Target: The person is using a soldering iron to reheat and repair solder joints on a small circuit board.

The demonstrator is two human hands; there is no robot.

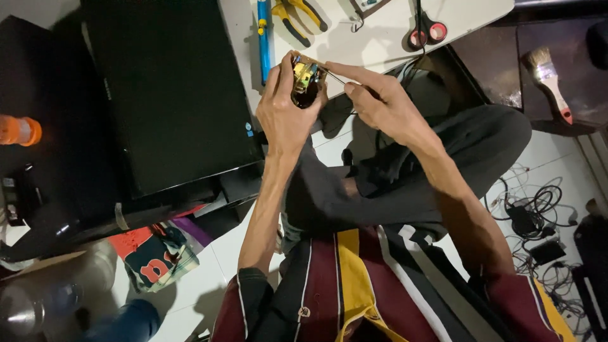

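Yellow-topped circuit board (306, 77) gripped in left hand (286, 107). Thin probe (335, 77) pinched by right hand (380, 101), tip touching board. Yellow pliers (297, 18) on bench (380, 38).

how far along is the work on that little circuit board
Done: the circuit board is bare, out of any housing. In hand: the left hand grips it while the right hand puts a thin probe to its edge. Left: the pliers and blue tool lie unused on the white table; no casing shows nearby.
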